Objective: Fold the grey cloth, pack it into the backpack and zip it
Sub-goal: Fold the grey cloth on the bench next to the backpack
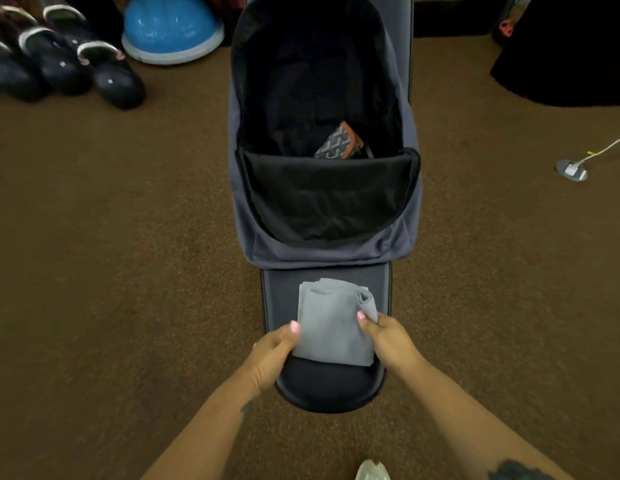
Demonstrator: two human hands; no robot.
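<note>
Head view, looking down at brown carpet [111, 271]. Your backpack [336, 251] lies flat and unzipped, its main compartment open toward the far side and its front flap [280, 299] folded down toward you, inner face up.

Grey cloth [332, 323]: folded into a compact rectangle, resting on the opened flap, not yet inside the compartment. Layered edges show at its far right corner.

Your left hand [273, 355] pinches the cloth's left edge, thumb on top, the other fingers curled beneath and mostly hidden. Your right hand [388, 341] pinches the right edge the same way, thumb pressed on the top surface, remaining fingers tucked under the fold. Both hands are closed on the cloth, one on each side.

Inside the compartment: a small patterned pouch [339, 142] with an orange edge, lying near the black inner pocket panel [322, 195].

Surroundings: a row of dark shoes [76, 60] at far left, a blue dome-shaped object [170, 26] beside them, both well apart from the backpack. A small round floor plate with a white cable [571, 169] at right. A light-coloured shoe tip [372, 471] shows at the bottom edge between your forearms.
</note>
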